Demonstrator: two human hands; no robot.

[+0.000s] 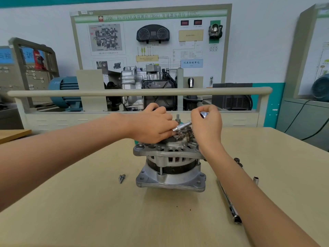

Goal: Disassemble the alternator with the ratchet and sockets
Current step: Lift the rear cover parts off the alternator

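The alternator (170, 164) stands upright mid-tabletop (89, 202), shaft axis vertical. Above it the right hand (207, 124) grips a ratchet (183, 126) slanting down-left; the left hand (153, 124) pinches its tip. Screws (122, 177) lie left of the alternator, an extension bar (228, 202) and socket (256, 180) right

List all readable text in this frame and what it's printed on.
"DSG", within a partly legible Chinese heading: top banner of the training board.
"仪表控制单元": blue box on that board.
Other board captions and the blue signs at left: too small or blurred.
Alternator, tools: no readable text.
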